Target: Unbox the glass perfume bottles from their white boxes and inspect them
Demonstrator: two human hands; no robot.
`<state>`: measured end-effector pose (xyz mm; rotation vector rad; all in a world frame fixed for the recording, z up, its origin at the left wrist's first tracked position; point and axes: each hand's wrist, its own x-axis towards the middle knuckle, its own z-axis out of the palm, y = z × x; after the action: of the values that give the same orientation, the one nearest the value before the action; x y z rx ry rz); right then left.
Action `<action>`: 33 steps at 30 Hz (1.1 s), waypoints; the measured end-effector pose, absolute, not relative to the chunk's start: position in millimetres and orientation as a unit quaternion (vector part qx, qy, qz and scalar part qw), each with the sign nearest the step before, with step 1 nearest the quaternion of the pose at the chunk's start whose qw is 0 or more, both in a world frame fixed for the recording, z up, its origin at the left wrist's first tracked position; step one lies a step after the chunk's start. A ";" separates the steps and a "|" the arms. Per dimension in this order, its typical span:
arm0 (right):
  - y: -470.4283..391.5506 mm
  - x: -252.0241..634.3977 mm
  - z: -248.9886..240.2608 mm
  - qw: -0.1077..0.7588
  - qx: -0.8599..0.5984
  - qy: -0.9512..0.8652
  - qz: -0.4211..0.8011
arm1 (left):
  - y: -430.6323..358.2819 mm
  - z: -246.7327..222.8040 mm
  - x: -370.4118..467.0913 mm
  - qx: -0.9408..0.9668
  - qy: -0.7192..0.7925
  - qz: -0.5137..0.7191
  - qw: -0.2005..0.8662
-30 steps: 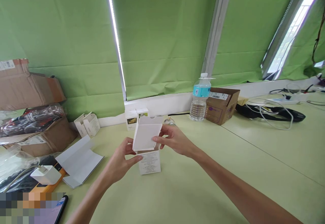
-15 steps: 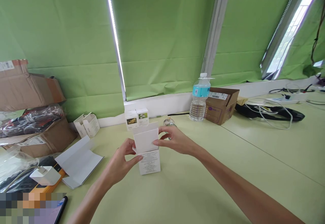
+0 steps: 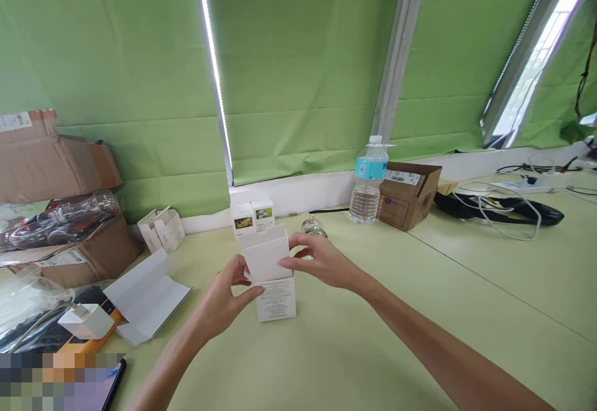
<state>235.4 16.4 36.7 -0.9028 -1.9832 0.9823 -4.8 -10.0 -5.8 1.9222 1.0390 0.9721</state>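
Note:
A small white carton (image 3: pixel 276 298) with fine print on its front stands upright on the pale green table (image 3: pixel 354 349). Its white top flap (image 3: pixel 264 254) is raised and leans back. My left hand (image 3: pixel 222 302) grips the carton's left side, thumb across the front. My right hand (image 3: pixel 319 260) pinches the flap's right edge. Just behind my right hand a small clear glass object (image 3: pixel 311 227) sits on the table, partly hidden.
Two small picture-labelled boxes (image 3: pixel 252 215) stand by the wall, open white cartons (image 3: pixel 161 229) to their left. An unfolded white carton (image 3: pixel 145 296), charger (image 3: pixel 85 321) and phone (image 3: pixel 93 389) lie near left. Water bottle (image 3: pixel 368 181), cardboard box (image 3: pixel 408 193) and cables (image 3: pixel 501 207) are right.
The raised flap has come down from a taller, more upright position to a lower one over the carton's mouth. Both hands stay on the carton, which has not shifted.

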 end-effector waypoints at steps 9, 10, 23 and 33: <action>15.0 235.9 37.8 0.365 -0.339 -0.776 0.387 | -8.2 -7.2 -5.8 0.751 0.398 0.377 0.369; 14.9 235.9 37.9 0.366 -0.338 -0.776 0.388 | -8.1 -7.0 -5.7 0.750 0.398 0.377 0.370; 13.5 237.9 42.9 0.366 -0.331 -0.826 0.271 | -11.6 -4.1 -3.8 0.739 0.416 0.387 0.363; 12.7 241.1 47.4 0.339 -0.332 -0.843 0.256 | -12.4 -3.5 -4.7 0.746 0.408 0.379 0.367</action>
<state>241.1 12.7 47.4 -0.8639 -2.1944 0.6657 -4.7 -12.4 -3.5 1.9157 1.0474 0.9735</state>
